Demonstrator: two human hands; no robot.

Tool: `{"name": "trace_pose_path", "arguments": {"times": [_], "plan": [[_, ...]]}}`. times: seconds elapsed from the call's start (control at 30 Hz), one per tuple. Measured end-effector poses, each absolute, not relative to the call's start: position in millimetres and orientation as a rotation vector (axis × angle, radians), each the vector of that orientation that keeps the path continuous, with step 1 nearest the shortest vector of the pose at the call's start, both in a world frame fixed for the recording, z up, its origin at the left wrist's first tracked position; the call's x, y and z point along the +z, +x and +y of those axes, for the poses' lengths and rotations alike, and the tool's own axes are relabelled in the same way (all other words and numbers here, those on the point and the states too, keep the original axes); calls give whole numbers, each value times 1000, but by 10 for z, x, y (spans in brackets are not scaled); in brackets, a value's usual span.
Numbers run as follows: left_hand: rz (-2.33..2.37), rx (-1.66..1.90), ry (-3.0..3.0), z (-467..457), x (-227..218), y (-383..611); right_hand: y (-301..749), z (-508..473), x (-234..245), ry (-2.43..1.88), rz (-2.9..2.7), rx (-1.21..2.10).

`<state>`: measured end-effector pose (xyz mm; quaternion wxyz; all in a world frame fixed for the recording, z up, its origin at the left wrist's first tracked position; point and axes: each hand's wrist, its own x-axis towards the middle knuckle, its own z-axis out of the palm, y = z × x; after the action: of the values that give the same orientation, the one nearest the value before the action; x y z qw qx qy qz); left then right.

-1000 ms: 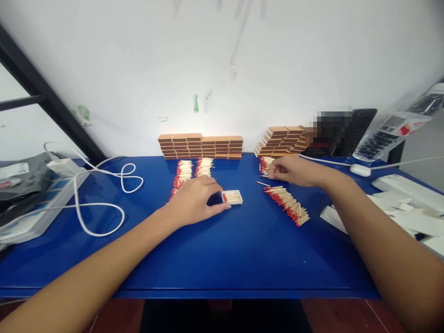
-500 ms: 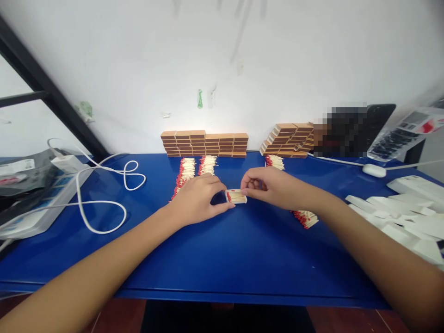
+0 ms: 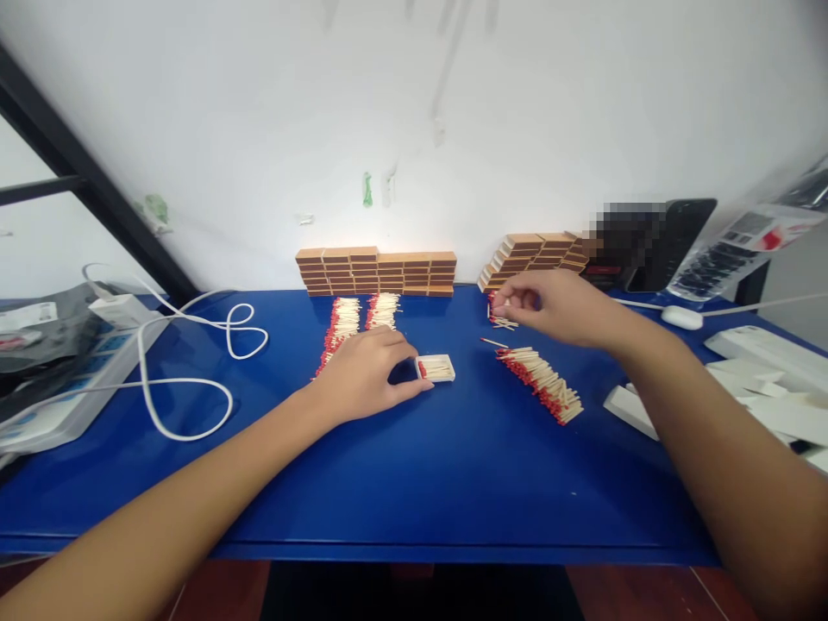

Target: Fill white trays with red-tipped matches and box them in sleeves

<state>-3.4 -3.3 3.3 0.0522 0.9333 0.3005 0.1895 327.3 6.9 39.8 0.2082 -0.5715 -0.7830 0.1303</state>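
My left hand (image 3: 372, 373) lies on the table with thumb and fingers gripping the left end of a white matchbox tray (image 3: 442, 371). Red-headed matches lie lengthwise inside that tray. Over a small pile of matches (image 3: 503, 324) at the back, my right hand (image 3: 540, 302) has its fingers bent and the tips together; whatever is between them is too small to make out. Nearer me, a slanting row of matches (image 3: 542, 386) lies below the right hand, and one loose match (image 3: 493, 343) rests by its far end. Two more match rows (image 3: 342, 323) stand beyond my left hand, partly hidden by it.
Stacked matchboxes (image 3: 379, 272) line the wall, with a second, stepped stack (image 3: 534, 259) to the right. White cables (image 3: 187, 379) and a power strip (image 3: 97, 379) occupy the left side of the blue table (image 3: 401, 483). White empty trays (image 3: 769, 397) are heaped at right.
My right hand has moved from the tray's right end up and right to the back match pile. The slanting match row is now uncovered. My left hand stays at the tray.
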Motion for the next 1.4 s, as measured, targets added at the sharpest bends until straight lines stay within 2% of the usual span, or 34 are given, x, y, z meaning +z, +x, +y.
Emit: {"name": "trace_pose_path", "arguments": {"times": [0.17, 0.53, 0.7, 0.93, 1.27, 1.4], "plan": [[926, 568, 2839, -31, 43, -32, 3654, 252, 284, -1794, -2222, 441], [927, 554, 2830, -36, 60, -39, 3541, 279, 153, -1955, -2289, 520], [927, 557, 2836, -27, 51, -39, 3462, 193, 202, -1828, -2349, 524], [913, 574, 2836, -15, 26, -43, 2990, -107, 424, -1592, -2356, 794], [886, 551, 2815, -35, 38, -20, 2561, -283, 225, -1357, -2499, 607], [865, 548, 2819, -34, 36, -16, 2566, -278, 297, -1375, -2481, 606]]}}
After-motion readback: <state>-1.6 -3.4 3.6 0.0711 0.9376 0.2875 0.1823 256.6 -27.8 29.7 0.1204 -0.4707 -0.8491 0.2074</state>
